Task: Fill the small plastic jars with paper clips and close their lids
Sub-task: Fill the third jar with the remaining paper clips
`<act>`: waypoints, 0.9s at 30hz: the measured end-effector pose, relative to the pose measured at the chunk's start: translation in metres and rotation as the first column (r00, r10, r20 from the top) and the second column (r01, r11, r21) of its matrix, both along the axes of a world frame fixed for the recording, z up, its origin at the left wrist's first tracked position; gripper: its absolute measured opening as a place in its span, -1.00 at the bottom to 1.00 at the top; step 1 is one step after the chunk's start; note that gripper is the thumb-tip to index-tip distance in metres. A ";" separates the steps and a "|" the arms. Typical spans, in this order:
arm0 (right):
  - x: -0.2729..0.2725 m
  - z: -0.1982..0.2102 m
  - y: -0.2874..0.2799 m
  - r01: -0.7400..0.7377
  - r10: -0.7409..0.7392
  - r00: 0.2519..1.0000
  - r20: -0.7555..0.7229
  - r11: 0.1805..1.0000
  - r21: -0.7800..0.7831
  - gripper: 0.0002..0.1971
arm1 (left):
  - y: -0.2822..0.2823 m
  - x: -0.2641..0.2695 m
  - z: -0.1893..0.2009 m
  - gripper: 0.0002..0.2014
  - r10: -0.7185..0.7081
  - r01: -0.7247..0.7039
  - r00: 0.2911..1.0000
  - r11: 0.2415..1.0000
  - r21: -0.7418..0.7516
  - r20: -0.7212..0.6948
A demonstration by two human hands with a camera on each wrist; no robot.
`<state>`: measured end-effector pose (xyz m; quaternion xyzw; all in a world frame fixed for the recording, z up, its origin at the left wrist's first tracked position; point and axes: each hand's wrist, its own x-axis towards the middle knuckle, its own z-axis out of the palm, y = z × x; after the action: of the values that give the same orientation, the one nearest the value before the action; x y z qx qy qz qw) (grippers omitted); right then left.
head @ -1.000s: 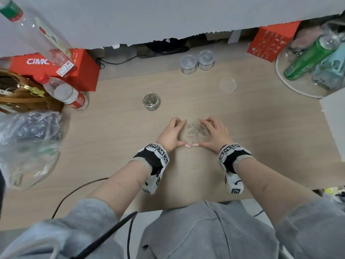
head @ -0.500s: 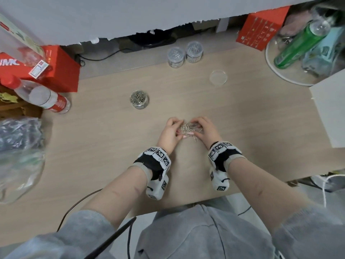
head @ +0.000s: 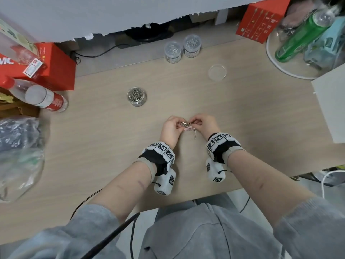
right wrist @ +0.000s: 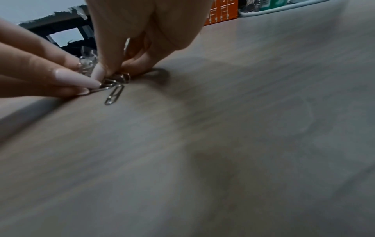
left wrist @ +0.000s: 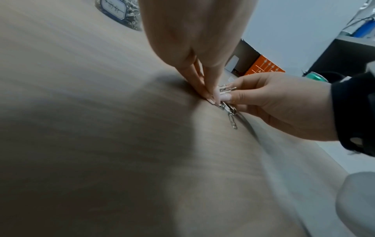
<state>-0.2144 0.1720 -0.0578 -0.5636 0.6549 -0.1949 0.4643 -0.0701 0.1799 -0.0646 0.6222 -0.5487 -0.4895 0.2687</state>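
Bench (head: 261,113): wooden, holds everything.
Open jar (head: 136,96): landmark.
Paper clips (head: 185,125): right of jar.
Left hand (head: 170,128): fingers pinching clips.
Right hand (head: 206,124): fingers pinching clips.

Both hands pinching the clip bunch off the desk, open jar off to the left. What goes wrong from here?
1. One paper clip hangs loose below the bunch held by the left hand and right hand; it may drop.
2. The open jar looks nearly full, so extra clips could spill over its rim.
3. Its lid lies far from it, on the opposite side.
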 end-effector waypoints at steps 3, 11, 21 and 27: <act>-0.001 -0.003 -0.004 0.018 -0.018 1.000 0.018 1.000 0.022 -0.86 | -0.003 -0.001 0.003 -0.78 0.035 -0.034 0.999 0.999 0.037 -0.011; -0.007 -0.004 -0.019 -0.058 0.044 0.989 0.139 0.993 0.104 -0.84 | -0.008 -0.006 0.012 -0.75 0.119 -0.112 0.992 0.985 0.129 -0.047; -0.009 0.027 -0.053 -0.161 0.144 0.962 0.232 0.985 0.056 -0.84 | -0.024 -0.012 0.041 -0.77 0.285 -0.277 0.955 0.956 0.098 -0.082; 0.010 0.046 -0.074 -0.192 0.177 0.955 0.240 0.980 0.042 -0.81 | -0.038 0.007 0.053 -0.77 0.333 -0.330 0.941 0.942 0.051 -0.064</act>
<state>-0.2046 0.0984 -0.0121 -0.5800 0.5458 -0.1946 0.5726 -0.0629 0.1417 -0.0118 0.6931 -0.4163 -0.4699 0.3543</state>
